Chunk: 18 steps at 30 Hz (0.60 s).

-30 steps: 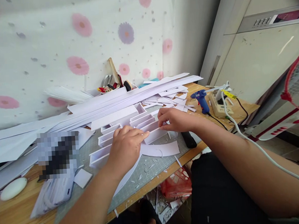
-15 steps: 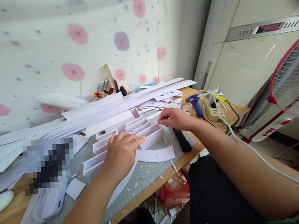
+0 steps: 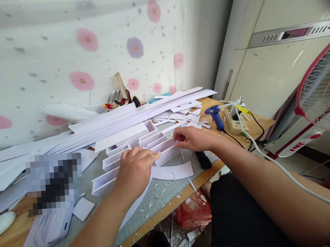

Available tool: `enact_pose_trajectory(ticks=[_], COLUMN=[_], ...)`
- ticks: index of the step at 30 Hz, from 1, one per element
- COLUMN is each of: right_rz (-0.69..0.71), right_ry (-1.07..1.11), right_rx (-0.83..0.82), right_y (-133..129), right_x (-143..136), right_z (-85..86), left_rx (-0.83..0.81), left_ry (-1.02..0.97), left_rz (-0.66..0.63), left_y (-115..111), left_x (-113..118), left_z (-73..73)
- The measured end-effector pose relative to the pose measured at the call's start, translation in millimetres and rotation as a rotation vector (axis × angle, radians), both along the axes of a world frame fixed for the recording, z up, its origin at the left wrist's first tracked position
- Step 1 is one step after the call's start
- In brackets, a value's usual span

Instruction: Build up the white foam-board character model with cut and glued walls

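A white model (image 3: pixel 167 155) made of thin board strips, shaped into several long open-topped channels, lies on a grey cutting mat (image 3: pixel 161 209). My left hand (image 3: pixel 135 170) lies over its middle, fingers bent over the walls and thumb along the near channel. At the right end of that channel, my right hand (image 3: pixel 192 138) has its thumb and fingers closed on the end of the walls; the fingertips are partly hidden. A curved white strip (image 3: pixel 179 171) lies in front of the model. Beside my right wrist is a black tool or handle (image 3: pixel 203 160).
Long white strips (image 3: pixel 109 128) and offcuts (image 3: pixel 187 114) lie behind. A blue glue gun (image 3: pixel 215 116) and a power strip (image 3: pixel 234 122) with cables stand at right. At left are a plastic bag (image 3: pixel 45 233) and a white oval object (image 3: pixel 3 224). A red-rimmed fan (image 3: pixel 300 93) stands right.
My right hand has shifted slightly down and left, its fingertips now lower at the channel's end. My left hand stays in place on the model.
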State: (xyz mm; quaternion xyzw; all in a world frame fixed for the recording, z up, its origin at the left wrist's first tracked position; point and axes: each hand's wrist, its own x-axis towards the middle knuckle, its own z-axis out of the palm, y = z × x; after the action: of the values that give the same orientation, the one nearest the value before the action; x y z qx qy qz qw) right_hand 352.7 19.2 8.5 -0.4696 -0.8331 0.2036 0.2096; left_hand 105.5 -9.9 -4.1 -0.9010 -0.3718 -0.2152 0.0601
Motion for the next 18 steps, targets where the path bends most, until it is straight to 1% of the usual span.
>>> enact_pose_trajectory(ticks=[4,11,18], right_rz=[-0.07,-0.139,-0.165], right_ry=[0.035,0.168,0.293], right_rx=[-0.05,-0.249,-0.361], right_y=[1,4,4], right_x=[-5,-10,-12], right_z=[1.4,-3.6,-9.0], left_rx=[-0.005,-0.005,-0.004], left_ry=[-0.001,0.013,0.018], left_rz=[0.003,0.012,0.006], left_y=[0,0,1], left_x=[0,0,0], left_z=[-0.6,-1.8,-3.0])
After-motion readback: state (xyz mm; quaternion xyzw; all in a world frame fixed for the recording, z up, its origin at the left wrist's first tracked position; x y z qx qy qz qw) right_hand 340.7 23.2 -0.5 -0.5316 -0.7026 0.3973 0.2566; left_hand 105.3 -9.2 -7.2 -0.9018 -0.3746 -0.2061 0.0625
